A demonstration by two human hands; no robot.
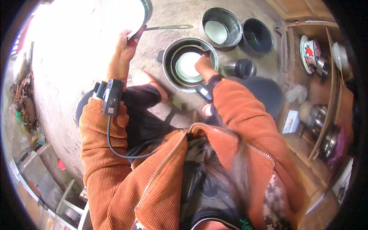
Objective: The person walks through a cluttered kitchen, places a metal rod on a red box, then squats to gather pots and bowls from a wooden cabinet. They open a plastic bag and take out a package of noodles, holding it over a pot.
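Note:
My left hand grips the near edge of a pale round dish, mostly washed out by glare at the top. A thin metal utensil handle sticks out to the right beside these fingers; whether the hand holds it is unclear. Inside a wide metal pot on the floor is my right hand, its fingers curled by the inner right wall. Something dark shows at those fingers, but what they hold cannot be made out. A bright pale round area fills the pot's middle.
Behind the pot stand a metal pot with pale contents and a dark pot. A metal canister lies to the right, near a dark round stool-like shape. An open wooden cabinet holds a floral enamel bowl and metalware.

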